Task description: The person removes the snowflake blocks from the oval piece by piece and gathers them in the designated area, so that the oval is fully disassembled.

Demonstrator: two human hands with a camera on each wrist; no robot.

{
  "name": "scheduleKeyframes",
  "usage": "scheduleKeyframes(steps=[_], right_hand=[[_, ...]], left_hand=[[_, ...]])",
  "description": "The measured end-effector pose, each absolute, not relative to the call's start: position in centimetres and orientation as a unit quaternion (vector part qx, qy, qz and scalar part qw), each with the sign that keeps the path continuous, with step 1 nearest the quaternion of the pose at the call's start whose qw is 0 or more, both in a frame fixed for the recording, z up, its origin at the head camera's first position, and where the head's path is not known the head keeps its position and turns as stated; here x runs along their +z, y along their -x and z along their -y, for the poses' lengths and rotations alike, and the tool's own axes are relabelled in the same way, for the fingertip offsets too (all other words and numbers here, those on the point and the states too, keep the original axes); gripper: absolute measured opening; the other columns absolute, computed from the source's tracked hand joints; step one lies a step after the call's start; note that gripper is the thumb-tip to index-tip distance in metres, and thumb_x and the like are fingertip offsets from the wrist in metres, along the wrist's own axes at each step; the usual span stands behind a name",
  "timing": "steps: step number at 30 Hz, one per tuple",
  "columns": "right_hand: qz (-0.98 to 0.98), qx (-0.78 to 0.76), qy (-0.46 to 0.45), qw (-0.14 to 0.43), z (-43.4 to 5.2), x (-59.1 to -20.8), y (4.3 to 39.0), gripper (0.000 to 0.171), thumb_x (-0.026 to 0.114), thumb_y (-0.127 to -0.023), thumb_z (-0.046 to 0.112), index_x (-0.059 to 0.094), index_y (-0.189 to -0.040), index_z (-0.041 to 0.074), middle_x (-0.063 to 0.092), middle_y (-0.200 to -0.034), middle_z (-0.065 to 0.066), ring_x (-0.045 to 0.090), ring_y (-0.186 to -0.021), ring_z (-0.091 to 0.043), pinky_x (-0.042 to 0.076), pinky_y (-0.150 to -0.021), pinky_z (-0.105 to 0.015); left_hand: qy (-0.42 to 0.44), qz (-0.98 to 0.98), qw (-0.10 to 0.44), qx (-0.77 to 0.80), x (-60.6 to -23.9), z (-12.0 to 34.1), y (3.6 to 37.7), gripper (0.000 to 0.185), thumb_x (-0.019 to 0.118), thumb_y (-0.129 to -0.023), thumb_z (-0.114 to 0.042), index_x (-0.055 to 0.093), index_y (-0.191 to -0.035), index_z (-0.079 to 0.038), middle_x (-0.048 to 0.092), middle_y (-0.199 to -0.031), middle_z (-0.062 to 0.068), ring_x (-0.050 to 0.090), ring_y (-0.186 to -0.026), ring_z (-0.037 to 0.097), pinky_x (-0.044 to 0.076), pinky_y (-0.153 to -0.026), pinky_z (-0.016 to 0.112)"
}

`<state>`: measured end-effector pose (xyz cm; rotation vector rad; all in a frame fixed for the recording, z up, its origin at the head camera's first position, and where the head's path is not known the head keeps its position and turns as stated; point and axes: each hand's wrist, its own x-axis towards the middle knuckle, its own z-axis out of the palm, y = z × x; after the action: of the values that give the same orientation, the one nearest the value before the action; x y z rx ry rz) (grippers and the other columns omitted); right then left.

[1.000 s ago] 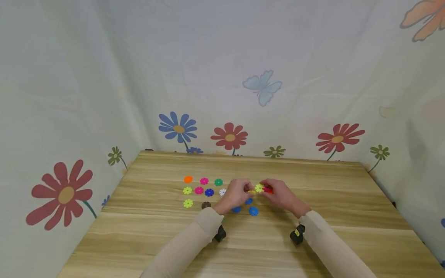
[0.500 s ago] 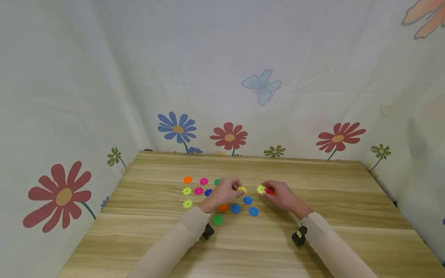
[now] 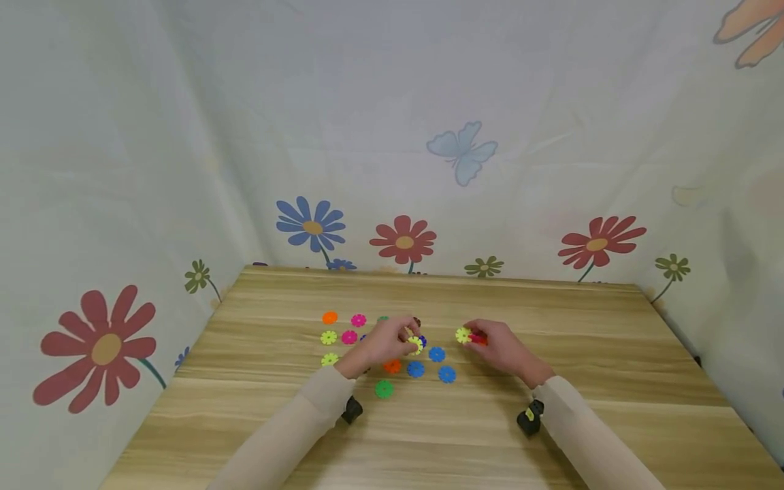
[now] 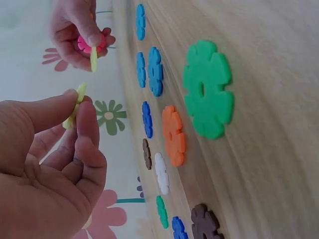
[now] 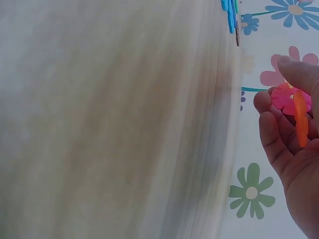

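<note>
My left hand (image 3: 409, 340) pinches a single yellow-green flower disc (image 3: 415, 344) between thumb and forefinger just above the table. The left wrist view shows the same disc (image 4: 75, 107) edge-on in that pinch. My right hand (image 3: 471, 337) holds a small cluster of joined discs, with a yellow-green disc (image 3: 463, 335) facing left and a red-pink disc (image 3: 477, 338) behind it. In the right wrist view the fingers curl round a pink disc (image 5: 285, 98) and an orange disc (image 5: 300, 119). A short gap separates the two hands.
Several loose flower discs lie on the wooden table (image 3: 551, 320): three blue discs (image 3: 436, 354), an orange disc (image 3: 392, 366) and a green disc (image 3: 384, 388) by the hands, and pink, yellow and orange discs (image 3: 330, 317) to the left. Flowered cloth walls enclose the table.
The hands were together over the cluster a second ago. My left hand has drawn away to the left and slightly down with one yellow-green disc. My right hand has barely moved.
</note>
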<state>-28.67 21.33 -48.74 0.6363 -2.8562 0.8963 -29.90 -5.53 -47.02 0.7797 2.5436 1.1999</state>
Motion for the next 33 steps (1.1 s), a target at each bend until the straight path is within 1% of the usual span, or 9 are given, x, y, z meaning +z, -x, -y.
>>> scheduleKeyframes(steps=[3,6,9,13,18,25,29,33], right_hand=[[0.934,0.292,-0.203,0.038,-21.4,-48.8,28.8,0.033,0.070,-0.087,0.016,0.062,-0.114,0.000,0.065,-0.105,-0.008,0.060,-0.091,-0.017,0.050,-0.081,-0.038],[0.934,0.291,-0.202,0.038,-21.5,-48.8,28.9,0.033,0.070,-0.087,0.017,0.062,-0.114,0.000,0.065,-0.104,-0.007,0.059,-0.091,-0.016,0.050,-0.080,-0.037],[0.935,0.290,-0.202,0.037,-21.5,-48.7,28.9,0.033,0.070,-0.087,0.017,0.062,-0.115,0.000,0.065,-0.104,-0.006,0.059,-0.091,-0.016,0.050,-0.081,-0.037],[0.935,0.289,-0.201,0.035,-21.5,-48.5,28.8,0.034,0.070,-0.087,0.017,0.062,-0.115,0.000,0.065,-0.105,-0.007,0.059,-0.091,-0.016,0.049,-0.081,-0.038],[0.937,0.287,-0.197,0.032,-21.5,-48.5,28.7,0.034,0.069,-0.087,0.018,0.062,-0.115,0.001,0.064,-0.106,-0.006,0.059,-0.091,-0.016,0.049,-0.082,-0.037],[0.935,0.289,-0.203,0.036,-21.5,-48.6,28.6,0.034,0.070,-0.087,0.019,0.063,-0.114,0.001,0.065,-0.102,-0.005,0.058,-0.088,-0.014,0.049,-0.080,-0.036],[0.934,0.291,-0.205,0.038,-21.5,-48.5,28.7,0.033,0.071,-0.086,0.019,0.063,-0.114,0.001,0.065,-0.100,-0.003,0.058,-0.086,-0.014,0.050,-0.079,-0.036],[0.934,0.293,-0.203,0.032,-21.5,-48.5,28.7,0.034,0.070,-0.087,0.019,0.062,-0.114,0.001,0.064,-0.098,-0.002,0.058,-0.086,-0.014,0.050,-0.078,-0.037]], left_hand=[[-0.275,-0.866,0.129,0.397,-47.0,5.6,29.7,0.013,0.068,-0.088,-0.010,0.061,-0.097,-0.016,0.059,-0.081,-0.001,0.055,-0.070,0.013,0.048,-0.061,0.026],[-0.283,-0.867,0.139,0.385,-47.1,5.5,29.5,0.017,0.070,-0.085,-0.007,0.063,-0.099,-0.015,0.059,-0.087,-0.002,0.055,-0.079,0.013,0.048,-0.069,0.027],[-0.299,-0.864,0.157,0.374,-47.2,5.5,29.5,0.025,0.073,-0.081,-0.003,0.065,-0.102,-0.013,0.058,-0.089,-0.002,0.054,-0.082,0.012,0.048,-0.071,0.026],[-0.329,-0.848,0.205,0.361,-47.4,5.4,29.2,0.030,0.074,-0.078,0.002,0.066,-0.103,-0.012,0.057,-0.087,0.000,0.055,-0.077,0.010,0.048,-0.069,0.024],[-0.346,-0.840,0.250,0.335,-47.8,5.2,28.6,0.030,0.075,-0.076,0.002,0.066,-0.100,-0.014,0.058,-0.083,0.000,0.055,-0.072,0.008,0.048,-0.065,0.022],[-0.368,-0.824,0.267,0.340,-48.3,4.8,28.1,0.033,0.075,-0.072,0.010,0.067,-0.099,-0.008,0.059,-0.083,0.003,0.056,-0.071,0.008,0.049,-0.064,0.021],[-0.359,-0.827,0.272,0.338,-48.7,4.7,28.0,0.035,0.076,-0.070,0.011,0.067,-0.096,-0.010,0.058,-0.081,0.001,0.056,-0.070,0.007,0.049,-0.063,0.021],[-0.351,-0.837,0.268,0.323,-48.9,4.7,28.1,0.034,0.077,-0.071,0.008,0.067,-0.096,-0.013,0.059,-0.081,-0.001,0.056,-0.072,0.007,0.049,-0.064,0.022]])
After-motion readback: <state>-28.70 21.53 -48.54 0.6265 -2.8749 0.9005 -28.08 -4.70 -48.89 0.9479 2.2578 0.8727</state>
